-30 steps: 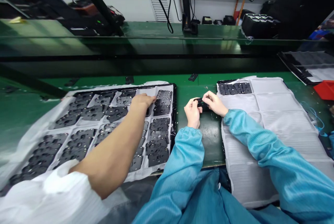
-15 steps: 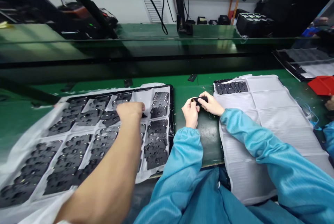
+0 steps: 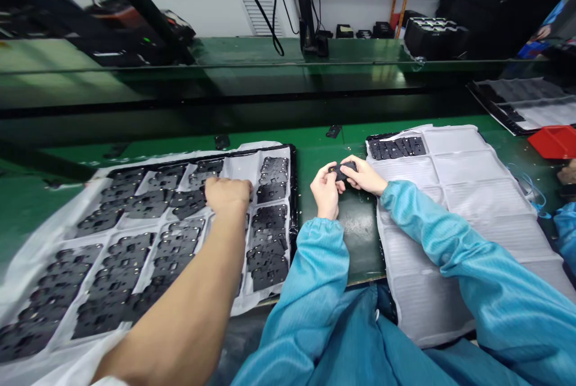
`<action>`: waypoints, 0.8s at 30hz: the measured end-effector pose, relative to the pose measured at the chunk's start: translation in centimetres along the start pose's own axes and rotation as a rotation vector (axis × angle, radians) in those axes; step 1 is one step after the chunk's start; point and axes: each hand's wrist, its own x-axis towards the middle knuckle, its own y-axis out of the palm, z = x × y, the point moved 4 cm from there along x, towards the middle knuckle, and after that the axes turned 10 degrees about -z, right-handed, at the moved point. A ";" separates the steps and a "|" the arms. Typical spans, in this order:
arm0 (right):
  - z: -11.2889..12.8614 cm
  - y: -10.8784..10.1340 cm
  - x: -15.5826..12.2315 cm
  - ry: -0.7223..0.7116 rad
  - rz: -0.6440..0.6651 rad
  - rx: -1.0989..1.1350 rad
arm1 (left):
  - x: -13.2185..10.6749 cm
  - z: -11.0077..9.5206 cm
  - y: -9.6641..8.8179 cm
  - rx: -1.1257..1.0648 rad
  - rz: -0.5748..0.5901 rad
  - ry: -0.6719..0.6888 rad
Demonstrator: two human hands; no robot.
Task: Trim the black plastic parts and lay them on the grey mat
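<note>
Between the two trays, my left hand [image 3: 326, 189] and my right hand [image 3: 365, 176] together grip a small black plastic part [image 3: 345, 170] above the green bench. The left fingers pinch its left end, and the right thumb lies across its face. To the right, a tray lined with white sheeting [image 3: 468, 164] bears a row of similar black parts [image 3: 396, 147] in its far left compartment. On the left stands another lined tray [image 3: 293, 212] with many black parts [image 3: 269, 242] in its compartments. A co-worker's bare hand [image 3: 228, 195] reaches into that tray, its fingertips hidden.
Two loose black parts, one near the left tray [image 3: 222, 142] and one farther right [image 3: 333, 131], lie on the green bench. A red bin [image 3: 553, 142] sits at the right beside another person's sleeve [image 3: 566, 236]. A dark upright post [image 3: 308, 8] rises behind the bench.
The black part has been turned in my hands, so more of its flat face shows. The co-worker's hand has shifted slightly within the left tray. The view has moved a little.
</note>
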 end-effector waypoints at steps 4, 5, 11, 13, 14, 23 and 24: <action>0.2 -0.1 0.0 -0.004 -0.001 0.013 | 0.1 -0.1 0.0 -0.014 0.003 0.002; 0.2 -0.1 0.0 -0.002 -0.004 0.014 | 0.0 -0.1 0.0 -0.024 0.011 -0.003; -0.2 -0.4 -0.4 0.017 -0.018 -0.006 | -0.9 -0.7 0.2 -0.008 -0.024 -0.018; -0.5 -0.5 -0.4 0.011 -0.008 -0.006 | -1.1 -0.8 0.4 0.009 -0.045 -0.004; -0.6 -0.6 -0.4 0.009 -0.004 0.001 | -1.1 -0.8 0.5 0.017 -0.048 0.006; -0.1 -0.7 -1.2 0.006 -0.008 0.038 | -1.5 -1.0 0.6 0.067 -0.056 0.062; 0.0 -0.6 -1.2 0.014 -0.009 0.040 | -1.5 -1.1 0.6 0.049 -0.055 0.051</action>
